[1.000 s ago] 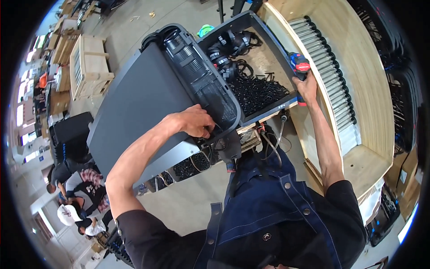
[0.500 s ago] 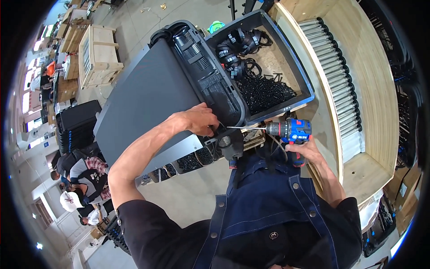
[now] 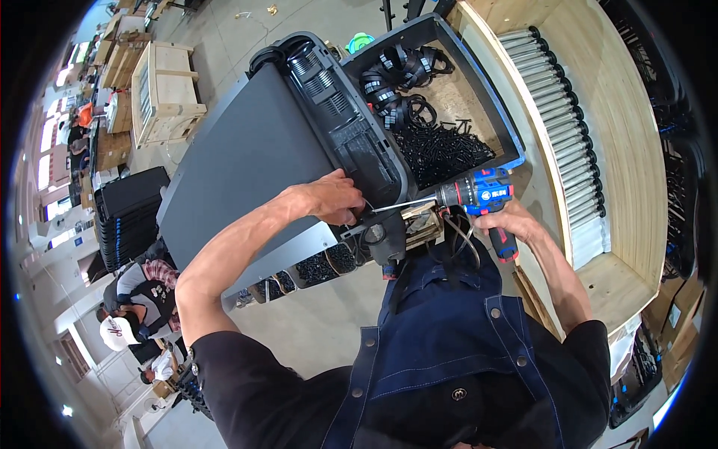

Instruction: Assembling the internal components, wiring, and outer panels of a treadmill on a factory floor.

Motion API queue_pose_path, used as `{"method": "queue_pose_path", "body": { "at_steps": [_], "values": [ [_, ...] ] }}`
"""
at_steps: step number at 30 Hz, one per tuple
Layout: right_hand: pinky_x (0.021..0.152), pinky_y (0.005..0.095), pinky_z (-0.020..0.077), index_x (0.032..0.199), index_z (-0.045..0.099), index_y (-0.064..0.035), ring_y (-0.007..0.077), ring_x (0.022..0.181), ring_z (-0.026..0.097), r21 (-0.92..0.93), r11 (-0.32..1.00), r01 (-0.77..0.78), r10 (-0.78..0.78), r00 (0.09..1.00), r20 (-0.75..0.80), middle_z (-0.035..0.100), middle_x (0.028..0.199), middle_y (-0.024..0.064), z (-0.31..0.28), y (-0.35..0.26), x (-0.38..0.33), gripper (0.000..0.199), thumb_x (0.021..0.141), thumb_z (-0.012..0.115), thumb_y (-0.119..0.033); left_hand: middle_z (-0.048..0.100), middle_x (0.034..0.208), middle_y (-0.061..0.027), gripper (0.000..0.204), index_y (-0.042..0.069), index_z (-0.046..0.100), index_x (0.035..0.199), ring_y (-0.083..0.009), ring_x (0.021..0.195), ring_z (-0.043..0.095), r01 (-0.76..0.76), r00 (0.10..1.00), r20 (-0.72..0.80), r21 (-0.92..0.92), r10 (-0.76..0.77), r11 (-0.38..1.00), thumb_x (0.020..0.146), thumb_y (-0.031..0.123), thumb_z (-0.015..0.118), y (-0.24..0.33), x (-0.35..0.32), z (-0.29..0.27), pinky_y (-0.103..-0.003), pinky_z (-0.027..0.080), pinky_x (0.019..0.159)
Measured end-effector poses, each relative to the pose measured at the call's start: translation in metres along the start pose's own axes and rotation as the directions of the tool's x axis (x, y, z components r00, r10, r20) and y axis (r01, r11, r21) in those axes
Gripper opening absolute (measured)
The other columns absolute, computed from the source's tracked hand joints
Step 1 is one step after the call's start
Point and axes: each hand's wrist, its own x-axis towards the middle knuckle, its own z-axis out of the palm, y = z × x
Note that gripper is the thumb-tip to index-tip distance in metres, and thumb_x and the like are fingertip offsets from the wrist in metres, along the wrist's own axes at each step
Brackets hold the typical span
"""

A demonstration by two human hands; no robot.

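Observation:
My right hand (image 3: 512, 221) is wrapped round the grip of a blue and black cordless drill (image 3: 479, 191). Its long thin bit (image 3: 404, 204) points left, its tip close to my left fingertips. My left hand (image 3: 338, 199) is closed with bent fingers at the near corner of a long black plastic housing (image 3: 359, 142); what lies under the fingertips is hidden. Beside the housing, a broad dark grey panel (image 3: 247, 142) slopes to the left. A second power tool, dark and upright (image 3: 383, 238), sits just below the bit.
A dark bin (image 3: 514, 150) holds black rings and a pile of black screws (image 3: 445, 153). On the right stands a wooden crate (image 3: 628, 187) with a row of metal rods (image 3: 557, 127). Small boxes of screws (image 3: 318, 267) sit below the panel. Several people (image 3: 142, 314) are at far left.
The drill has risen slightly and tilted, its body higher and its bit now sloping down to the left. The tip is a little further left. My left hand has hardly moved.

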Motion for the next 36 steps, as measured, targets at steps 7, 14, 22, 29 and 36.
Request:
{"method": "queue_pose_path", "body": {
  "at_steps": [7,14,22,29,36],
  "values": [
    [0.058,0.0301,0.0544,0.105,0.068,-0.0064,0.0135,0.061,0.064,-0.094,0.995,-0.024,0.026,0.999,0.020,0.068,0.081,0.0028,-0.006,-0.013,0.008,0.036,0.073,0.083,-0.010,0.069,0.106,-0.0075,0.027,0.008,0.073,0.105,-0.0282,0.113,0.056,-0.022,1.000,-0.010,0.000,0.022,1.000,0.089,0.029,0.068,0.000,0.002,0.000,-0.044,0.036,0.101],
    [0.061,0.0302,0.0553,0.109,0.067,-0.0059,0.0136,0.066,0.064,-0.098,0.995,-0.006,0.012,0.998,0.057,0.069,0.085,0.0034,-0.006,-0.028,0.015,0.040,0.073,0.084,-0.010,0.069,0.105,-0.0129,0.039,0.004,0.064,0.119,-0.0302,0.111,0.059,0.021,0.999,-0.025,-0.162,-0.026,0.987,0.087,0.024,0.075,0.005,-0.003,-0.011,-0.044,0.035,0.106],
    [0.062,0.0314,0.0543,0.110,0.067,-0.0035,0.0147,0.068,0.063,-0.111,0.993,-0.034,0.050,0.988,0.149,0.068,0.090,0.0058,0.002,-0.053,0.025,0.039,0.073,0.079,-0.005,0.067,0.123,-0.0188,0.056,0.001,0.058,0.129,-0.0310,0.122,0.060,-0.016,0.942,-0.246,-0.708,-0.226,0.706,0.084,0.025,0.081,0.014,-0.032,-0.026,-0.046,0.050,0.101],
    [0.060,0.0307,0.0523,0.105,0.068,-0.0037,0.0136,0.067,0.062,-0.157,0.987,-0.028,0.061,0.977,0.206,0.069,0.087,0.0056,-0.006,-0.054,0.034,0.033,0.075,0.079,-0.007,0.065,0.126,-0.0165,0.050,0.001,0.062,0.127,-0.0260,0.119,0.062,-0.134,0.193,-0.563,-0.827,-0.804,0.547,0.092,0.035,0.072,0.006,-0.091,0.047,-0.041,0.047,0.104],
    [0.064,0.0291,0.0564,0.109,0.067,-0.0057,0.0134,0.074,0.067,-0.071,0.997,-0.014,0.028,0.979,0.203,0.074,0.092,0.0063,-0.017,-0.050,0.057,0.046,0.068,0.090,-0.005,0.053,0.145,-0.0191,0.045,0.002,0.055,0.139,-0.0391,0.133,0.048,0.417,-0.404,-0.577,-0.807,-0.710,0.418,0.102,0.027,0.057,0.045,-0.028,0.171,-0.047,0.035,0.113]
  ]
}}
